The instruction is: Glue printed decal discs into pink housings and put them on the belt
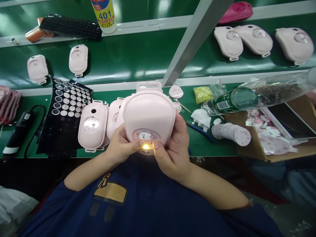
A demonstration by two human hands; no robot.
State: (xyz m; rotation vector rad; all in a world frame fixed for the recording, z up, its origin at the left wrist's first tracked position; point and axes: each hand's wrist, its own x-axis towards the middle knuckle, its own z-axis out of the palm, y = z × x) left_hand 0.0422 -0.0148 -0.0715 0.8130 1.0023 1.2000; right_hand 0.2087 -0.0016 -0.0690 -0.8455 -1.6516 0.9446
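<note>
A pale pink plastic case (149, 110) with a strap loop at its far end is held up close in front of me. My left hand (123, 144) grips its left edge, and my right hand (174, 149) wraps the right edge. Both thumbs press near a round cartoon sticker (145, 135) on the case's near end. A yellow light (146, 146) glows between the thumb tips, just above a small dark round spot. Similar pink cases (92, 126) lie on the green bench to the left, partly hidden behind the held one.
Left are a black sheet of round stickers (66, 108) and a black corded tool (19, 131). To the right lie a plastic bottle (259, 93), a stack of round discs (232, 133) and a cardboard box (274, 158). A grey post (195, 39) rises behind; more cases (295, 44) stand farther back.
</note>
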